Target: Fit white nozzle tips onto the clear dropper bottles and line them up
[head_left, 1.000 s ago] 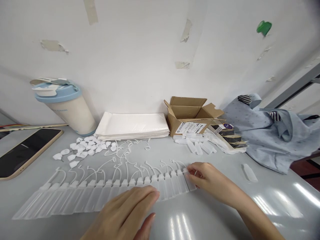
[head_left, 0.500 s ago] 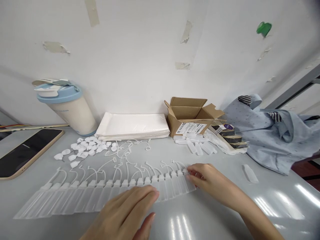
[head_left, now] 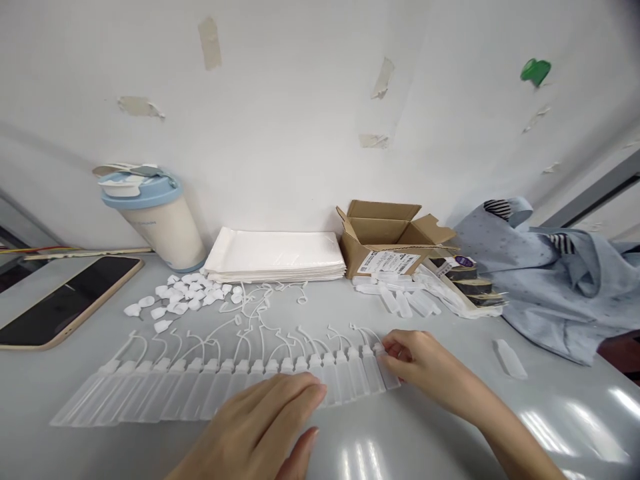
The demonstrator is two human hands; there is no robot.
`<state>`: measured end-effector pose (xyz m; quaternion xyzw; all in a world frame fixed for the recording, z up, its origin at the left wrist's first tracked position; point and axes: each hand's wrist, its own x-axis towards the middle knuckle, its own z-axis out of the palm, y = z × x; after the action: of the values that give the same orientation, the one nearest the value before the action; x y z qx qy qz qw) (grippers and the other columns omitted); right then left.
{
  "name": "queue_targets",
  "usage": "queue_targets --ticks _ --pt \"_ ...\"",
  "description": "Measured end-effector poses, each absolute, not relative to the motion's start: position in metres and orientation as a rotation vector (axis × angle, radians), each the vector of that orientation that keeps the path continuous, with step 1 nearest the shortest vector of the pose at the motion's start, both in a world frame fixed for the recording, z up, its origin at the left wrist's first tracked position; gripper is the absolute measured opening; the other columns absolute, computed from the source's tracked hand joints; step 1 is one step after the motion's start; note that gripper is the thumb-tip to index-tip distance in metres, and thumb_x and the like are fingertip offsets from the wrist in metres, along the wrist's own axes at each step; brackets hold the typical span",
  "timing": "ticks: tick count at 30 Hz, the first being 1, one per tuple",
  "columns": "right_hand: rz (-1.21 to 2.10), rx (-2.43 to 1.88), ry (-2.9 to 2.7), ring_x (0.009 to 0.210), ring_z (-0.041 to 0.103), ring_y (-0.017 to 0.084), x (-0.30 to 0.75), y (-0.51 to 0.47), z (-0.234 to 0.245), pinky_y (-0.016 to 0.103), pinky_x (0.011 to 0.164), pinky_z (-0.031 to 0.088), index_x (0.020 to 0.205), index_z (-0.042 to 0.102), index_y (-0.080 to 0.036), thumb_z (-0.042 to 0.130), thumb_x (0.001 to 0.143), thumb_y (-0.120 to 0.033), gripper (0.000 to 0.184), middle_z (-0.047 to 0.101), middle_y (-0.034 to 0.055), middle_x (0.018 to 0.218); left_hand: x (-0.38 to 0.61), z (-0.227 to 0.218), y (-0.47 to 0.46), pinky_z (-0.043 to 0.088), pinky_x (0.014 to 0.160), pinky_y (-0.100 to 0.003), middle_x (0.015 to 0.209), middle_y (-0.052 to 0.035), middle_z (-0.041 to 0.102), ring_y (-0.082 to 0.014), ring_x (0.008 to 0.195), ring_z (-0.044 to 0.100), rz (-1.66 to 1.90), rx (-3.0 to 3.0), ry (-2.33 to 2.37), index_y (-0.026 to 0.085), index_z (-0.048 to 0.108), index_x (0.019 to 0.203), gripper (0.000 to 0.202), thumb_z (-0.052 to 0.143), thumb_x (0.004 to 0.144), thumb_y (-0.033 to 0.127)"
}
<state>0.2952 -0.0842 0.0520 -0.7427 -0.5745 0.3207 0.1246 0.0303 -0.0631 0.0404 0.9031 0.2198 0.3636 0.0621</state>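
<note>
A row of translucent flat plastic sleeves (head_left: 163,395) with white necks lies side by side on the grey table, white loop strings (head_left: 260,337) rising from several necks. Over the row's middle rests my left hand (head_left: 265,423), fingers stretched out and thumb apart, holding nothing; it hides the lower parts of some sleeves. At the row's right end, my right hand (head_left: 417,357) has its fingers curled and pinched at the neck of the last sleeve (head_left: 387,371). Its fingertips are partly hidden.
White caps (head_left: 185,293) lie piled at left, near a phone (head_left: 75,300) and a tumbler (head_left: 160,223). Behind stand stacked white envelopes (head_left: 275,250) and an open cardboard box (head_left: 380,247). Loose sleeves (head_left: 400,297), one single sleeve (head_left: 510,359) and blue fabric (head_left: 550,287) are at right.
The view has turned slightly left, so everything appears shifted to the right. Both hands keep nearly the same places along the row, the right one still at its end.
</note>
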Motion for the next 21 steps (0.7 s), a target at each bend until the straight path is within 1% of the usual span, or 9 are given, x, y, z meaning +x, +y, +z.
queue_targets --ticks 8,15,21 --pt "0.922 -2.145 -1.629 0.058 0.05 0.016 0.2941 -0.0833 0.0508 0.026 0.053 0.035 0.069 0.059 -0.017 0.051 0.075 -0.021 0.011 0.057 -0.0007 0.061 0.0291 0.0428 -0.0631 0.058 0.077 -0.023 0.1 -0.0036 0.072 -0.0144 0.092 0.07 1.099 2.741 0.657 0.014 0.059 0.111 0.023 0.041 0.096 0.011" --pt "0.991 -2.116 -1.586 0.056 0.051 0.015 0.2933 -0.0791 0.0491 0.026 0.052 0.036 0.065 0.054 -0.019 0.053 0.073 -0.021 0.009 0.054 -0.0019 0.059 0.0267 0.04 -0.0636 0.057 0.078 -0.025 0.102 -0.0043 0.072 -0.0147 0.092 0.069 1.072 2.761 0.633 0.014 0.059 0.112 0.023 0.042 0.097 0.011" --pt "0.979 -2.079 -1.553 0.059 0.054 0.017 0.2944 -0.0793 0.0521 0.028 0.056 0.039 0.07 0.058 -0.017 0.051 0.075 -0.022 0.01 0.056 -0.0002 0.062 0.0258 0.0389 -0.0635 0.056 0.078 -0.026 0.102 -0.0049 0.072 -0.0151 0.093 0.068 1.071 2.751 0.609 0.012 0.058 0.113 0.023 0.042 0.097 0.01"
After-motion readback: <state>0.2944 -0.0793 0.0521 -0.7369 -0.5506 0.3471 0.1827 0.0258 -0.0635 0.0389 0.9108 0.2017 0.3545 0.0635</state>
